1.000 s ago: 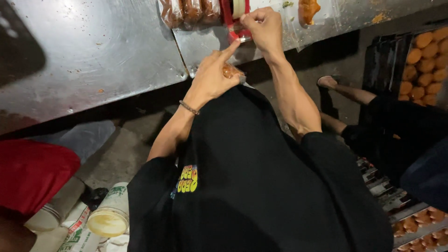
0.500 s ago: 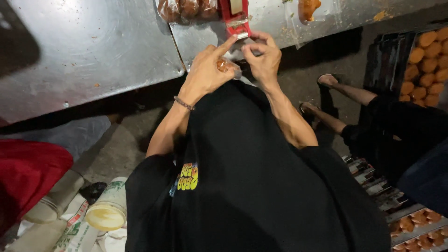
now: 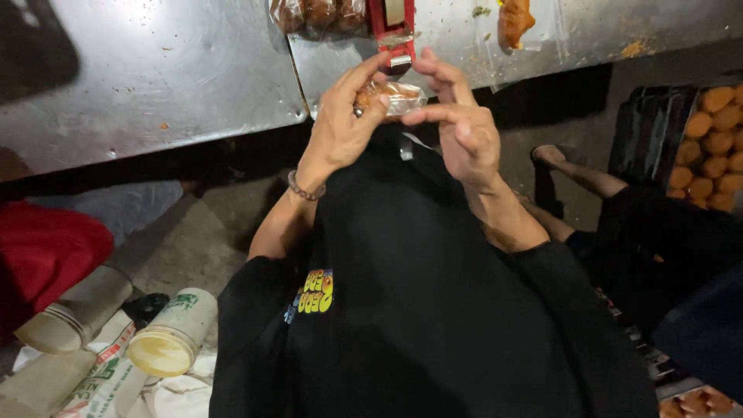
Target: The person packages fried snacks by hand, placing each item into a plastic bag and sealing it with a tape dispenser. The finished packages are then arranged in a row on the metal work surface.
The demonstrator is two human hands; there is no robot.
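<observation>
I am watching both hands working together just above the middle of the frame, at the near edge of the steel tabletop [image 3: 155, 85]. My left hand [image 3: 340, 124] is closing its grip around a small pastry wrapped in clear plastic [image 3: 391, 97], thumb and fingers curling over its left end. My right hand [image 3: 457, 128] is sitting at the wrap's right end, its forefinger touching the plastic while the other fingers are fanning out loosely; I am reading that as a light touch rather than a full grip.

Directly above the pastry, a red tape dispenser [image 3: 391, 23] is standing on the tabletop, with a bag of brown pastries [image 3: 317, 11] to its left at the top edge and 1 loose fried piece [image 3: 515, 19] lying to its right. A tray of round orange-brown buns [image 3: 712, 147] is showing at the right edge, beside another person's leg [image 3: 580, 174]. Cups and sacks [image 3: 116, 348] are lying at lower left.

I am judging the wrapped pastry to be light, soft and easy to crush, and its film slippery. Holding it by the sides with gentle, spread fingers is looking safest, pinching the plastic only at the loose end.
</observation>
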